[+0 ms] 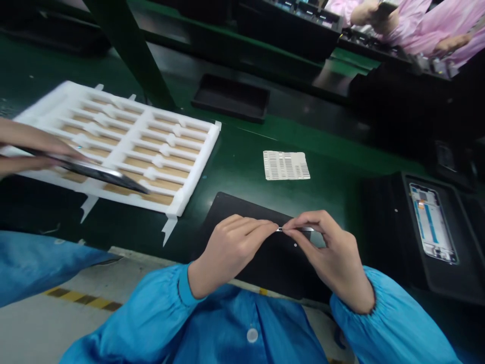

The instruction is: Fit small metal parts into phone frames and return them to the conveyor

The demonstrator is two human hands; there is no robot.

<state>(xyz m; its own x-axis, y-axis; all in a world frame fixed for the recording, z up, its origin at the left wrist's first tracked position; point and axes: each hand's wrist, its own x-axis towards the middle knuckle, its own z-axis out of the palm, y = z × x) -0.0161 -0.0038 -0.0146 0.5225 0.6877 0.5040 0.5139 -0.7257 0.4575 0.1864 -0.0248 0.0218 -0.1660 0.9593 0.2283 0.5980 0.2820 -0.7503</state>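
My left hand (238, 246) and my right hand (329, 253) meet above a black mat (261, 268). Both are closed in a pinch, fingertips almost touching. A thin silvery strip (306, 229) shows between them and runs on behind my right fingers; its exact kind is too small to make out. On the mat close to my right thumb is a tiny white dot (295, 245). Beyond the mat, a pale sheet (287, 166) with rows of dark strips lies on the green table (235, 167).
A co-worker's hand (34, 146) holds a flat dark phone-like slab (106, 174) over a white slotted tray (180, 202). A black tray (231, 98) stands behind. At right, a phone frame (433, 222) lies in a black box (468, 253). People in pink (420, 25) work across.
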